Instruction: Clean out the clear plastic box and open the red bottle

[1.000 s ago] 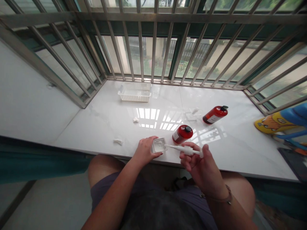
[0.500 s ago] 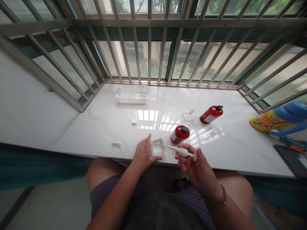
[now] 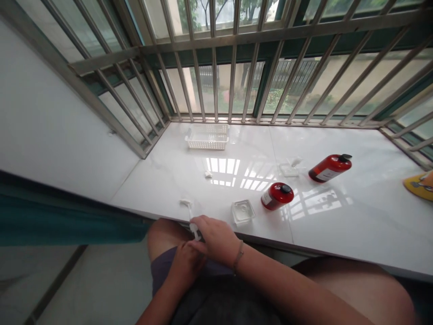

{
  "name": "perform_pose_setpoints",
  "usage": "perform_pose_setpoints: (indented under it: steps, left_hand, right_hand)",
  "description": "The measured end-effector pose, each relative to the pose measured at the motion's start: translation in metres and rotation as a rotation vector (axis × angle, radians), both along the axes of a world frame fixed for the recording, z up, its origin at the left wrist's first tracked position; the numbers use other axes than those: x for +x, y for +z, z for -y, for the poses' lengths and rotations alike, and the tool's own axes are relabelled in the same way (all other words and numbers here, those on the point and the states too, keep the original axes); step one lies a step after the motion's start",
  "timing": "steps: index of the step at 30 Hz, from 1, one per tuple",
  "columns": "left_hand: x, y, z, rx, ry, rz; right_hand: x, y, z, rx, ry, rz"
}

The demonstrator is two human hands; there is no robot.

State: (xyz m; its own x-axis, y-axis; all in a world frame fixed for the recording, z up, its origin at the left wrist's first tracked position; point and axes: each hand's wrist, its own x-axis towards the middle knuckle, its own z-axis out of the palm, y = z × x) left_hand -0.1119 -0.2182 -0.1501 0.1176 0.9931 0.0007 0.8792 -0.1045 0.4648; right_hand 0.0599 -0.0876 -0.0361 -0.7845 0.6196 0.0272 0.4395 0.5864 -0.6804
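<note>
My right hand (image 3: 218,239) is closed around a white syringe-like applicator (image 3: 194,229) with a thin tip, held over the front edge of the table at the left. Just below it, my left hand (image 3: 187,262) is curled close to the applicator's lower end. Its fingers are partly covered, so what it holds, if anything, is hidden. To the right of my hands, a small clear square container (image 3: 242,212) stands near the table edge, touched by neither hand. A small white piece (image 3: 186,202) lies just beyond the applicator's tip.
A red bottle with a black cap (image 3: 276,197) stands right of the container. Another red bottle (image 3: 329,168) is farther right, beside a clear flat lid-like piece (image 3: 290,169). A white basket (image 3: 207,143) sits at the back, and a white scrap (image 3: 208,174) lies mid-table.
My right hand has carried the applicator left, away from the container. My left hand has let go of the container and drawn back below the table edge. The view has turned left.
</note>
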Motion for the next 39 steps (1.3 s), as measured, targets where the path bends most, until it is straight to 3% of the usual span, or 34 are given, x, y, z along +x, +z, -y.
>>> perform_pose_setpoints:
  steps: [3, 6, 13, 19, 24, 33, 39]
  left_hand:
    - [-0.014, -0.013, 0.029, -0.045, 0.023, -0.023]
    - [-0.018, -0.020, 0.043, -0.040, 0.050, -0.005]
    - [-0.016, -0.022, 0.032, -0.058, 0.099, 0.012]
    - [-0.017, -0.032, 0.030, 0.045, 0.127, -0.033]
    - [-0.016, -0.032, 0.028, 0.099, 0.123, -0.068]
    - [-0.017, -0.034, 0.026, 0.137, 0.132, -0.079]
    - [-0.017, -0.035, 0.026, 0.132, 0.143, -0.091]
  right_hand:
    - [-0.027, -0.016, -0.002, 0.048, -0.012, 0.115]
    - [-0.041, -0.027, -0.004, 0.066, -0.047, 0.180]
    - [-0.049, -0.030, -0.014, 0.102, -0.128, 0.185]
    - [-0.053, -0.026, -0.043, 0.159, -0.395, 0.201]
    - [-0.064, -0.031, -0.068, 0.177, -0.535, 0.252]
    - [-0.077, -0.043, -0.083, 0.185, -0.535, 0.321]
    - [-0.073, -0.030, -0.068, 0.210, -0.500, 0.307]
